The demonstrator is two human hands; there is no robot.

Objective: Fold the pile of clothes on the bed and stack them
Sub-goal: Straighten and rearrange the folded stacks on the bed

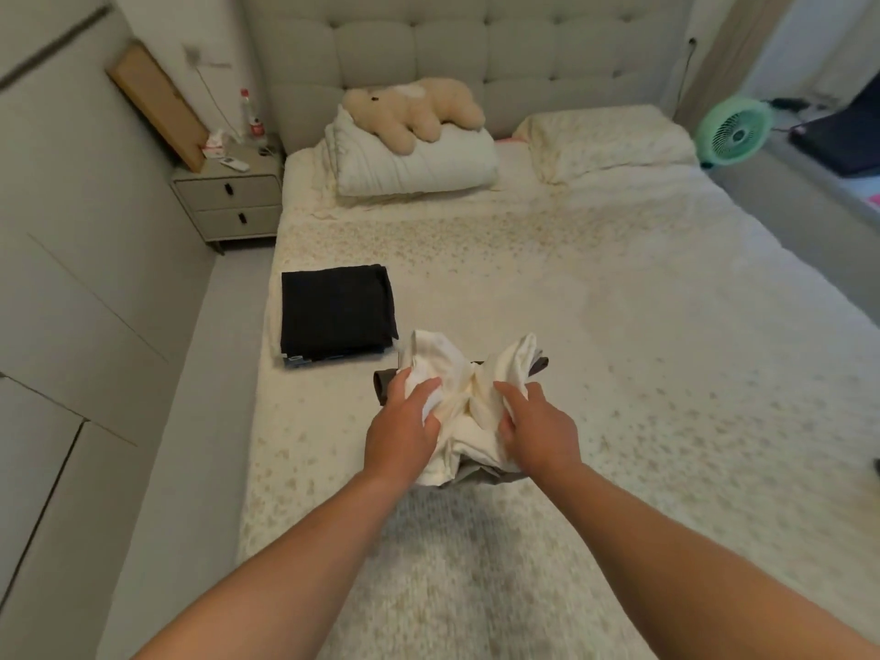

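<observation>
Both hands (471, 426) gripping cream garment (464, 373), bottle (245, 111) label red, perhaps unreadable

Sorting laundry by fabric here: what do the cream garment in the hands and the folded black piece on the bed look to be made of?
The cream garment looks like thin, soft woven cloth, maybe cotton: matte, it crumples into fine creases in the grip of the left hand and right hand. The folded black piece seems a heavier matte fabric, lying flat with crisp edges. The exact fibre cannot be told.
</observation>
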